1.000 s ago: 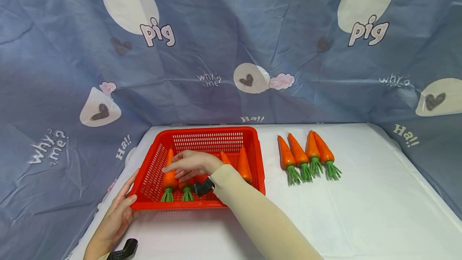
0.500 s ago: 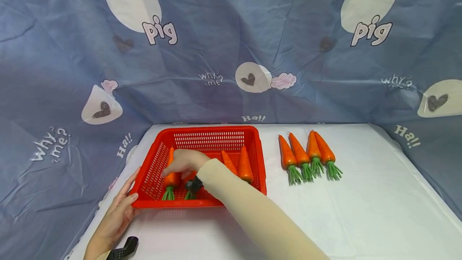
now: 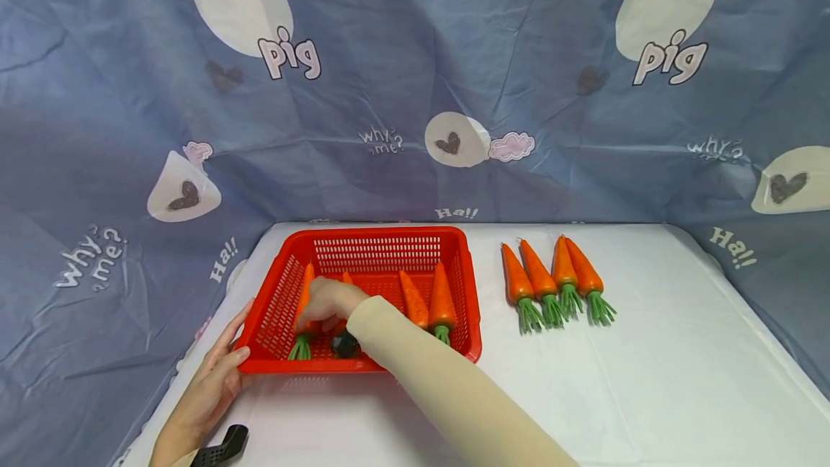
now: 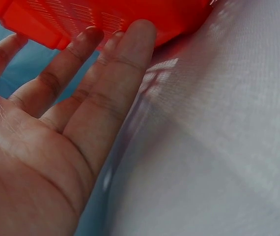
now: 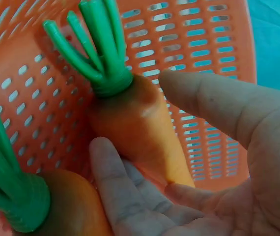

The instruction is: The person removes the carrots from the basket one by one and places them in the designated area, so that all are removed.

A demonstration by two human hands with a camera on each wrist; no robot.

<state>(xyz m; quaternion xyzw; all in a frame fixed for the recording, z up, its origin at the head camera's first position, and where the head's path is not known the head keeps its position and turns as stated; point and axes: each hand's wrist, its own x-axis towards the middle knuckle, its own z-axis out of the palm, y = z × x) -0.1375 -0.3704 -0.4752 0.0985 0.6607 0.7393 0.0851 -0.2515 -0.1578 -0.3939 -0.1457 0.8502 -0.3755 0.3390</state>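
In the head view, a red plastic basket [image 3: 363,366] with slotted walls holds several orange carrots with green stems. My right hand [image 3: 329,301] reaches into its left part, over the leftmost carrot [image 3: 305,298]. The right wrist view shows the thumb on one side of this carrot [image 5: 135,123] and the fingers on the other, near its stem end. A second carrot [image 5: 73,204] lies beside those fingers. My left hand [image 3: 207,388] rests against the basket's near left corner. In the left wrist view its straight fingers [image 4: 113,83] touch the outside of the basket [image 4: 164,17].
Right of the basket, several carrots [image 3: 551,279] lie side by side on the white tablecloth [image 3: 681,366]. Two more carrots, one at the basket's right wall [image 3: 442,301], lie past my right forearm. A blue printed cloth [image 3: 415,92] hangs behind the table.
My right hand has lowered onto the leftmost carrot, its fingers now closer around it. The left hand stays at the basket's corner. The camera view has shifted slightly.
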